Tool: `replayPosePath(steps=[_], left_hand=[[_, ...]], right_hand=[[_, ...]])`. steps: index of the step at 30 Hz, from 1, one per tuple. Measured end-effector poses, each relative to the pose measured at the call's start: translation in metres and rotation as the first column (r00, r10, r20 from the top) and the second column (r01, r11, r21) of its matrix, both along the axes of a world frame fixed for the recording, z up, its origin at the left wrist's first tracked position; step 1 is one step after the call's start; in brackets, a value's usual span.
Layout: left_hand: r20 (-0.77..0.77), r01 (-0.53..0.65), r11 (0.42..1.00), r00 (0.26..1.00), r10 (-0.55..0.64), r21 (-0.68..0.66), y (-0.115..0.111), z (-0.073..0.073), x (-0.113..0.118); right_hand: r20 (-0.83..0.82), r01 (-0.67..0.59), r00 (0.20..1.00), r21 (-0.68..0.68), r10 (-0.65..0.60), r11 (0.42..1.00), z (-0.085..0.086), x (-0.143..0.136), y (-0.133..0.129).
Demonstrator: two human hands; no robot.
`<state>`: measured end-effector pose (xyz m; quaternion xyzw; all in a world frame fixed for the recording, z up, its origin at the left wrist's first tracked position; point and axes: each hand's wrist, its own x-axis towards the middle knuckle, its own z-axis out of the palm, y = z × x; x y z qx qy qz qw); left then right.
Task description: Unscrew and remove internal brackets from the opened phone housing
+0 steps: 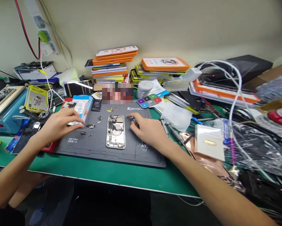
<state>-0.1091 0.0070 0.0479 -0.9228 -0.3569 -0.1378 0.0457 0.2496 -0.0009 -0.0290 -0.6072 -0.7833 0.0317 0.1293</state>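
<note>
An opened phone (116, 131), its inner parts bare, lies on a grey work mat (96, 153). To its right, my right hand (146, 130) is closed around a dark, short-handled tool (133, 121) whose exact kind I cannot make out. My left hand (60, 121) hovers over the mat's left side with bent fingers; something small and whitish shows under them, too unclear to name. Near its fingertips lie a small phone part (90, 126), a small black part (83, 133) and a group of screws (99, 118). A black phone battery (96, 105) rests at the mat's back edge.
Stacks of orange boxes (116, 59) stand against the wall. A blue machine (7, 110) is at the left. Screwdrivers (175, 133), a white box (209, 142), clear plastic bags (261, 147) and a looping white cable (237, 81) crowd the right.
</note>
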Motion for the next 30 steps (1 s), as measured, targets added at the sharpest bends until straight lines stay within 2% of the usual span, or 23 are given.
replayPosePath(steps=[1,3,6,9,14,17,21,26,30], left_hand=[[-0.048,0.011,0.999,0.999,-0.013,-0.04,-0.007,-0.003,-0.004],[-0.089,-0.025,0.999,0.996,0.022,-0.037,-0.018,-0.012,-0.012],[-0.069,-0.063,0.996,0.996,0.059,-0.057,-0.026,-0.025,-0.018],[-0.02,-0.084,0.989,0.996,0.082,-0.121,-0.024,-0.033,-0.019],[0.048,-0.114,0.95,0.99,0.133,-0.29,-0.016,-0.035,-0.015],[0.044,-0.117,0.939,0.989,0.139,-0.323,-0.015,-0.033,-0.013],[0.017,-0.121,0.956,0.991,0.13,-0.266,-0.019,-0.031,-0.009],[-0.109,-0.052,0.995,0.993,0.042,-0.086,-0.025,-0.037,-0.002],[-0.208,-0.074,0.997,0.975,0.073,0.004,-0.028,-0.038,0.004]], right_hand=[[0.0,-0.005,1.0,0.0,0.005,1.0,0.0,0.0,0.0],[-0.003,-0.018,1.0,0.0,0.018,1.0,0.0,0.001,0.001],[-0.005,-0.027,1.0,-0.001,0.027,1.0,0.001,0.002,0.001],[-0.004,-0.026,1.0,0.003,0.026,1.0,0.002,0.002,0.0],[-0.001,-0.019,1.0,0.009,0.019,1.0,0.002,0.002,-0.001],[0.003,-0.015,1.0,0.011,0.015,1.0,0.001,0.002,-0.001],[0.006,-0.016,1.0,0.009,0.016,1.0,0.0,0.002,-0.002],[0.008,-0.015,1.0,0.008,0.015,1.0,-0.001,0.001,-0.002],[0.002,-0.014,1.0,0.004,0.014,1.0,0.0,0.001,-0.002]])
